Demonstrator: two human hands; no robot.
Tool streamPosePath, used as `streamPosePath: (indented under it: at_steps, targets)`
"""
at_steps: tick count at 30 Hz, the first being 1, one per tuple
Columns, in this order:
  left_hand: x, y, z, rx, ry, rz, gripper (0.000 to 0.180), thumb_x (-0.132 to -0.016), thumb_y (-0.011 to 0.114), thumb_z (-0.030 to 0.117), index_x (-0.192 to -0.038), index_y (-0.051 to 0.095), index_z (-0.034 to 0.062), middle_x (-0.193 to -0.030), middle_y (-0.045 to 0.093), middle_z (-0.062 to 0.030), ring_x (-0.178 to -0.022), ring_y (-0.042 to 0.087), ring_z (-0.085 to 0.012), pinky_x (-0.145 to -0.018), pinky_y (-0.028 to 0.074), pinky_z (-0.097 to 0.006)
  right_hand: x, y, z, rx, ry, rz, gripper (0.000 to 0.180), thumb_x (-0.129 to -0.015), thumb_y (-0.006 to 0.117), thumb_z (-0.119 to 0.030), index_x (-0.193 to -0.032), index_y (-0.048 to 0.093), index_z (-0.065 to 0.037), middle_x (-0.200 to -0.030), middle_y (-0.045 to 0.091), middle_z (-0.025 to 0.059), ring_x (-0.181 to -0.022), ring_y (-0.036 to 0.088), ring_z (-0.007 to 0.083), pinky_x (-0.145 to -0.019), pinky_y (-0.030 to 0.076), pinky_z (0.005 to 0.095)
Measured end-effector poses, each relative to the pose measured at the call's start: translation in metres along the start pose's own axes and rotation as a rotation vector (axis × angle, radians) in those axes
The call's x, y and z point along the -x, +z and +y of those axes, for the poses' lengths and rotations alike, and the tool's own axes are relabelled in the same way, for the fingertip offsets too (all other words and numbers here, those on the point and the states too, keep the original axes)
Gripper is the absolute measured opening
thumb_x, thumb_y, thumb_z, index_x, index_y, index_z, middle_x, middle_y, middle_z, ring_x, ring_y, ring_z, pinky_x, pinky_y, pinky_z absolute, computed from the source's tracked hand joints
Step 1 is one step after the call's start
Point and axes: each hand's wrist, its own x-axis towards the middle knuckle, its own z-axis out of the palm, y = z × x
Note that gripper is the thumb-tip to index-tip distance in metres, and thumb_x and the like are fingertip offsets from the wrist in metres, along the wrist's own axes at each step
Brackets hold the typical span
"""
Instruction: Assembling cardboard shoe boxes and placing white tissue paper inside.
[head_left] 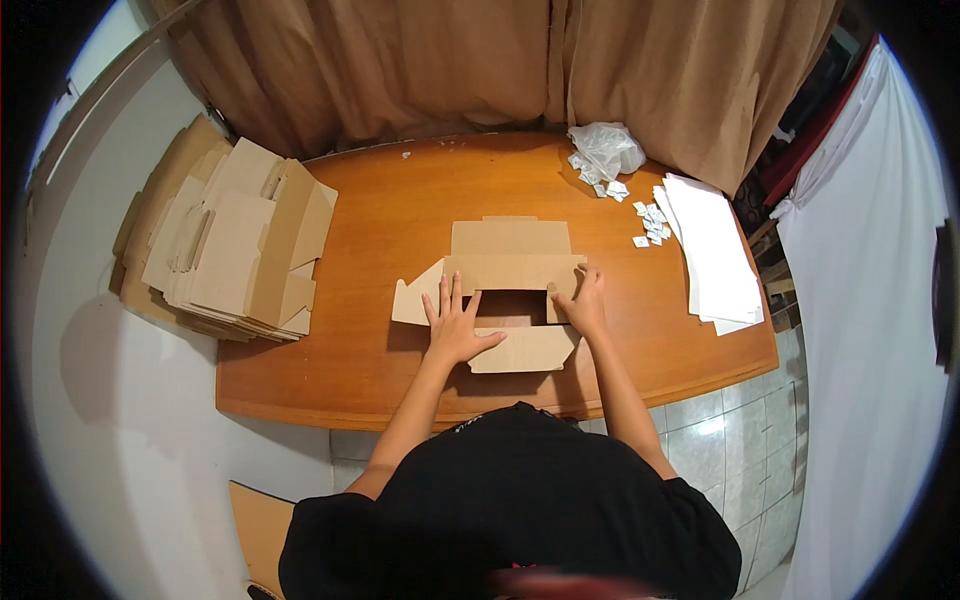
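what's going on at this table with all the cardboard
A person is folding a flat cardboard box on a wooden table. The left hand lies flat on it with fingers spread; the right hand presses its right side. A stack of flat cardboard blanks lies at left, white sheets at right.

**Both hands forward, palms down**

I see my two bare forearms reaching forward from the lower edge, close to parallel. My left hand [455, 325] lies flat, palm down, with the fingers spread wide and the thumb pointing right. My right hand [583, 303] is also palm down, fingers more together and slightly curled.
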Motion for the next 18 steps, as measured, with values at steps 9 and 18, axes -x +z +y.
streamPosePath:
  at_steps: [9, 18]
  targets:
    - [-0.003, 0.001, -0.002, -0.02, 0.012, 0.07, 0.097, -0.061, 0.058, 0.069, -0.135, 0.038, 0.0091, -0.147, 0.003, -0.0213, -0.136, -0.004, -0.0355, -0.101, -0.005, -0.063, -0.006, -0.001, -0.025, 0.304, 0.229, -0.154, 0.09, -0.061, 0.077, -0.01, -0.133, 0.022, -0.007, -0.127, 0.031, 0.0264, -0.103, 0.05, 0.0431, -0.082, 0.047, 0.0459]
    - [-0.001, -0.002, 0.001, 0.015, -0.002, 0.072, 0.09, -0.06, 0.059, 0.069, -0.134, 0.042, 0.0206, -0.148, 0.005, -0.0193, -0.136, -0.003, -0.0369, -0.101, -0.004, -0.063, -0.011, 0.001, -0.034, 0.356, 0.171, -0.165, 0.095, -0.058, 0.08, -0.023, -0.132, 0.022, -0.006, -0.113, 0.044, 0.0235, -0.095, 0.054, 0.0407, -0.076, 0.047, 0.0488]
